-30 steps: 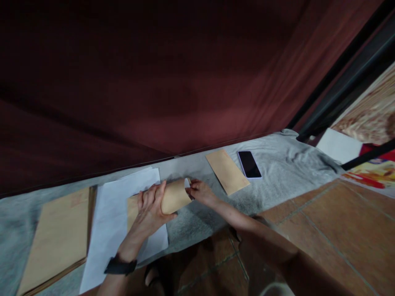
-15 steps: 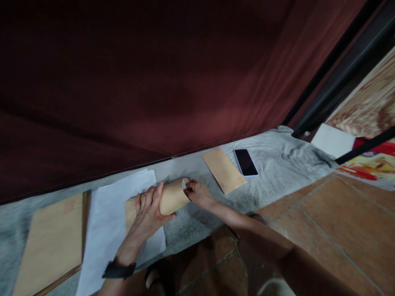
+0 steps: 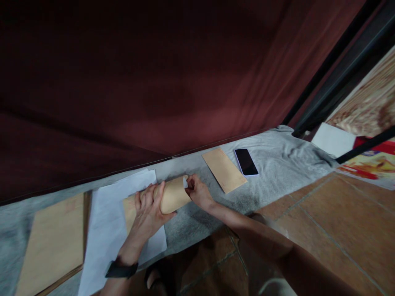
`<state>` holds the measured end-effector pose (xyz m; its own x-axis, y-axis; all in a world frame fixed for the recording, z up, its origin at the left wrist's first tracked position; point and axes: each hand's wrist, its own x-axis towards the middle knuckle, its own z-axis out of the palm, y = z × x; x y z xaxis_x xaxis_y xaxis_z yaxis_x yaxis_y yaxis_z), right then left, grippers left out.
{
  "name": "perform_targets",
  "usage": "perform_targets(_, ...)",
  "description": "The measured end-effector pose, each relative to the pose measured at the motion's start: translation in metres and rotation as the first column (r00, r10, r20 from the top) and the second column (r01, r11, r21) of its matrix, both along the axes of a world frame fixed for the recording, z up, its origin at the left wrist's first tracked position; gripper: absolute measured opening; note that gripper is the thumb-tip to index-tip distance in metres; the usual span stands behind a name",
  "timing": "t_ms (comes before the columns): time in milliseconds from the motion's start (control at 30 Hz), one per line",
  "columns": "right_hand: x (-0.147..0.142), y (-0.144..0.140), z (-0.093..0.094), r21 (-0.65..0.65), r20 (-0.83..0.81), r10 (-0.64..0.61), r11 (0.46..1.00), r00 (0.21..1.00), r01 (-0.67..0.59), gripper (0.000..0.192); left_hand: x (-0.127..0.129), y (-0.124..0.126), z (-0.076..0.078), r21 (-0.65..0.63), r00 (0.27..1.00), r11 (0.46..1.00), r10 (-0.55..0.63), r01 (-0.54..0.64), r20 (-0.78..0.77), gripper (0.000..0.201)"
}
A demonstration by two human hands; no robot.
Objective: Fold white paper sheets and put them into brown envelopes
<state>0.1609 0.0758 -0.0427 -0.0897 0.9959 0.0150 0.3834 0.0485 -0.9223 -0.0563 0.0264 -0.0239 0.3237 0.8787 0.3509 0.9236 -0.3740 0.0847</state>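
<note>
The envelope (image 3: 171,196) lies mid-cloth (image 3: 277,164) on white sheets (image 3: 105,222). The left hand (image 3: 148,211) clasps its middle, bowing it open; the right hand (image 3: 197,191) pinches a white slip (image 3: 185,182) at its mouth. The filling step seems under way; next the slip needs pushing straight inside.

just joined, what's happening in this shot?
A person kneels or sits at a grey cloth spread on a tiled floor. The left hand curls around a tan paper envelope, bowing it open, while the right hand pinches a white slip at its mouth. White paper sheets lie underneath. Another flat tan envelope and a black smartphone lie to the right; a stack of large tan envelopes lies to the left.
</note>
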Motion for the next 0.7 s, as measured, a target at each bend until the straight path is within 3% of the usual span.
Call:
perform_targets(167, -0.001, 0.004, -0.004, -0.107, -0.123, -0.052, 0.993, 0.991, 0.039, 0.061, 0.0, -0.001, 0.0, 0.012, 1.0, 1.0, -0.017, 0.017, 0.022, 0.108)
perform_targets(367, 0.0, 0.014, -0.006, -0.38, -0.271, -0.001, 0.919, 0.962, -0.106, 0.008, -0.001, 0.0, 0.001, 0.01, 0.999, 0.999, -0.031, 0.03, 0.014, 0.107)
perform_targets(567, 0.009, 0.009, 0.002, -0.392, -0.455, -0.07, 0.911, 0.888, -0.129, 0.006, 0.0, -0.003, 0.001, -0.036, 0.999, 0.999, -0.034, 0.035, 0.027, 0.102)
perform_targets(700, 0.016, 0.006, 0.006, -0.36, -0.596, -0.17, 0.93, 0.785, -0.072, 0.014, 0.008, -0.004, 0.009, 0.008, 0.984, 0.999, 0.037, -0.039, 0.173, 0.09)
